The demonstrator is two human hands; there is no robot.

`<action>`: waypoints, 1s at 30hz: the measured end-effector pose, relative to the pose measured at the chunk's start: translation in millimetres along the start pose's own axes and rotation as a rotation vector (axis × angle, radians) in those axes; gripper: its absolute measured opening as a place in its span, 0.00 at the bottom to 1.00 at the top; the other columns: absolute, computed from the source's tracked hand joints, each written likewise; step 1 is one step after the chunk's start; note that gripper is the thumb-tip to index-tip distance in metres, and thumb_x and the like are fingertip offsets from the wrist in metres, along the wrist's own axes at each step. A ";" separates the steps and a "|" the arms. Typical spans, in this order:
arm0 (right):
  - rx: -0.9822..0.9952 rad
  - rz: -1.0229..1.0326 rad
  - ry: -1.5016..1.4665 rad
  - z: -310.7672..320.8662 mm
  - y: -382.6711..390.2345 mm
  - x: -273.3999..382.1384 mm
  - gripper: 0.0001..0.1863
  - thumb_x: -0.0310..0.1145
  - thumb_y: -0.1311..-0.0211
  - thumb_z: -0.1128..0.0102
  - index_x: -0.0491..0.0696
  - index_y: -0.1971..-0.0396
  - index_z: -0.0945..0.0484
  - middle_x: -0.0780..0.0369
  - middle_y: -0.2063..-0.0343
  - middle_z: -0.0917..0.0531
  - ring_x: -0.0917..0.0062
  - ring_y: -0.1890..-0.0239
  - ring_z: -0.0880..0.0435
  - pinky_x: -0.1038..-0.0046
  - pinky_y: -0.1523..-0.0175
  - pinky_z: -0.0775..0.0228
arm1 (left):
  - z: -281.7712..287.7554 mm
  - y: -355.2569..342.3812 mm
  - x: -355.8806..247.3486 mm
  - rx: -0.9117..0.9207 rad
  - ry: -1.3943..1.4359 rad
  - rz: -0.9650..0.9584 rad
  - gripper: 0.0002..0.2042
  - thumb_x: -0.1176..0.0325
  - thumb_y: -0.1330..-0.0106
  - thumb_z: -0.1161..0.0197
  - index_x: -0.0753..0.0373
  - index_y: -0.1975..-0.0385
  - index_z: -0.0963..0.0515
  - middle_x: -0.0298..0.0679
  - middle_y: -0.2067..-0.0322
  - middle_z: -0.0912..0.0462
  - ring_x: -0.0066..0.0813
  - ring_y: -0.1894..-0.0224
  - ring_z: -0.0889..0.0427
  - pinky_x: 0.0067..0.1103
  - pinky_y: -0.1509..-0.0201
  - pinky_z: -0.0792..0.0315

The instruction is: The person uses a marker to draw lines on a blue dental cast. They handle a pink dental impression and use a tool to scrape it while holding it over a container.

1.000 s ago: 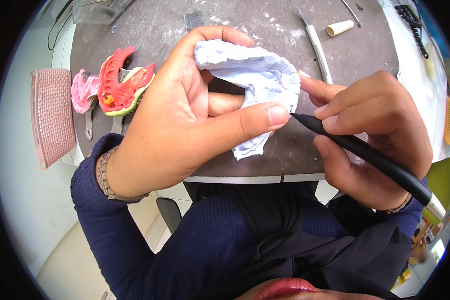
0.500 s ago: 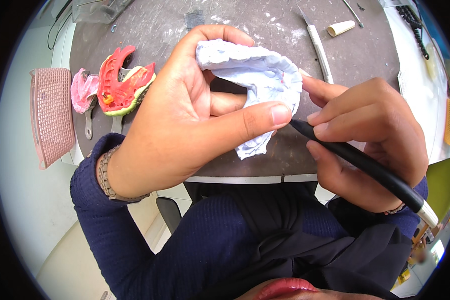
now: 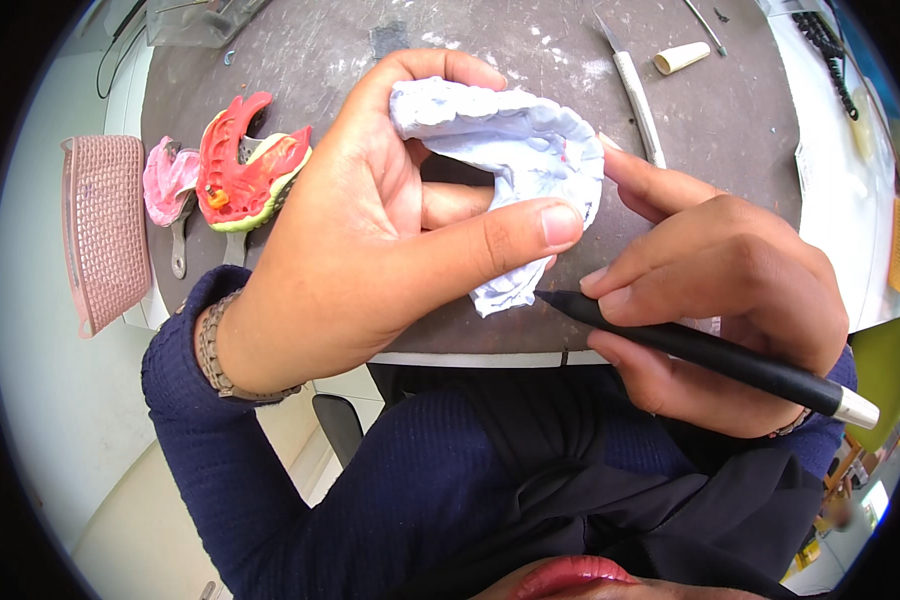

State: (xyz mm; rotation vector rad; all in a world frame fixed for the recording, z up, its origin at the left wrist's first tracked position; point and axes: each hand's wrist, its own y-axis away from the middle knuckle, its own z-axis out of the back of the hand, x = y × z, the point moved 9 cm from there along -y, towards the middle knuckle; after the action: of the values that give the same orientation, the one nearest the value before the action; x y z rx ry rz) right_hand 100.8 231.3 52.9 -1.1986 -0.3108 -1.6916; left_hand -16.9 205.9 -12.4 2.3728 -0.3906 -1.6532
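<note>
Down drops my right hand (image 3: 740,285), gripping the black pen (image 3: 710,352), to a fresh spot by the lower tip of the pale blue cast (image 3: 560,150), perhaps touching, while my left hand (image 3: 360,240) clasps it above the table (image 3: 320,90)

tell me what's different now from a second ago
The right hand brought the black pen toward the wearer and slightly left: its tip went from the right edge of the pale blue cast to beside its lower end. Nothing was let go. The left hand holds the cast as before.
</note>
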 end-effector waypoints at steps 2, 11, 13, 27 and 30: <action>0.002 -0.006 -0.001 -0.6 0.2 -0.2 0.12 0.18 0.62 0.32 0.43 0.73 0.22 0.57 0.75 0.17 0.70 0.66 0.16 0.54 0.39 0.35 | -0.4 -0.2 0.7 0.008 0.014 0.004 0.30 0.79 0.44 0.38 0.66 0.43 0.45 0.50 0.51 0.29 0.37 0.51 0.22 0.28 0.47 0.26; 0.003 -0.032 -0.007 -1.5 0.9 -0.7 0.13 0.18 0.62 0.29 0.43 0.73 0.21 0.58 0.75 0.17 0.71 0.66 0.15 0.53 0.38 0.37 | -0.8 0.8 -0.7 -0.008 0.030 -0.022 0.31 0.80 0.44 0.38 0.65 0.42 0.45 0.50 0.51 0.29 0.37 0.50 0.22 0.28 0.46 0.27; -0.001 -0.023 0.003 -2.1 0.9 -0.8 0.13 0.18 0.62 0.30 0.43 0.73 0.21 0.59 0.75 0.17 0.71 0.66 0.15 0.53 0.38 0.37 | -0.7 0.8 -0.8 -0.007 0.030 -0.021 0.31 0.80 0.44 0.38 0.65 0.42 0.46 0.49 0.51 0.29 0.36 0.50 0.22 0.27 0.46 0.27; -0.018 0.005 0.024 -1.2 2.3 -2.9 0.13 0.17 0.61 0.33 0.43 0.72 0.22 0.58 0.75 0.18 0.70 0.67 0.16 0.52 0.41 0.34 | 0.0 0.7 0.5 -0.006 0.026 -0.008 0.31 0.80 0.45 0.38 0.65 0.42 0.45 0.49 0.51 0.29 0.35 0.51 0.22 0.26 0.47 0.26; -0.030 0.009 0.026 1.5 2.4 -4.0 0.12 0.16 0.61 0.34 0.42 0.72 0.23 0.57 0.74 0.19 0.70 0.67 0.17 0.51 0.42 0.32 | 0.3 0.9 0.9 -0.012 0.004 0.010 0.31 0.79 0.45 0.38 0.65 0.42 0.45 0.49 0.51 0.29 0.35 0.52 0.21 0.27 0.48 0.26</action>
State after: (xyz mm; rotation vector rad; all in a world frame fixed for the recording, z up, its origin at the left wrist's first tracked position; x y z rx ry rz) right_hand 103.6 233.5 49.6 -1.1979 -0.2644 -1.7080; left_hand -17.0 204.7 -13.0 2.3607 -0.3902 -1.6417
